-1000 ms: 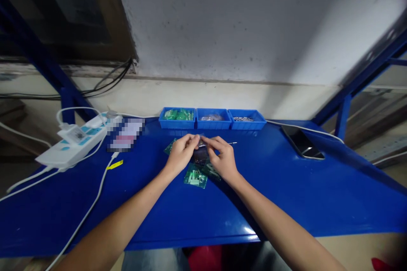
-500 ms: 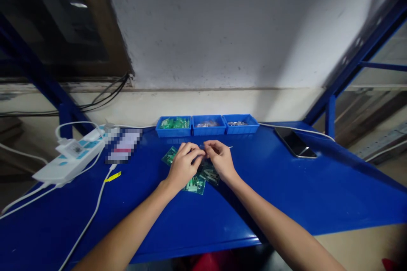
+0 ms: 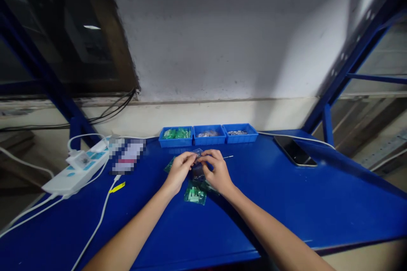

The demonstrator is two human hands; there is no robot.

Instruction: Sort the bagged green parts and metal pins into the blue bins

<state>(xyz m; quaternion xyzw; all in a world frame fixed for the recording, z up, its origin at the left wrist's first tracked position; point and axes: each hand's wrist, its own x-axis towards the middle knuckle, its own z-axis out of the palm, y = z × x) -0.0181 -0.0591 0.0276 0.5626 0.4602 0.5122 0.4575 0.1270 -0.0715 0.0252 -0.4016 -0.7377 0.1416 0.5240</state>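
Observation:
Between my two hands is a small clear plastic bag [image 3: 197, 171]; its contents are too dim to make out. The fingertips of my left hand [image 3: 181, 170] pinch its upper edge from the left. On the other side, my right hand [image 3: 218, 170] grips the bag with thumb and fingers closed. A green packet [image 3: 195, 194] with pale strips inside lies on the table just below the bag. Another green packet [image 3: 168, 166] is mostly hidden behind my left hand. A thin metal rod [image 3: 228, 157] pokes out to the right of my right hand.
Behind my hands stand three blue bins: one with green packets [image 3: 177, 142], one with clear bags [image 3: 210, 139], one with metal rods [image 3: 241, 138]. A dark phone [image 3: 294, 150] lies at right. On the left are a white power strip [image 3: 76, 173], a pixelated device [image 3: 127, 156] and a white cable [image 3: 101, 216].
The camera view has tilted up, so everything sits lower. My hands have drawn slightly apart at the wrists, and the clear bag now shows between them.

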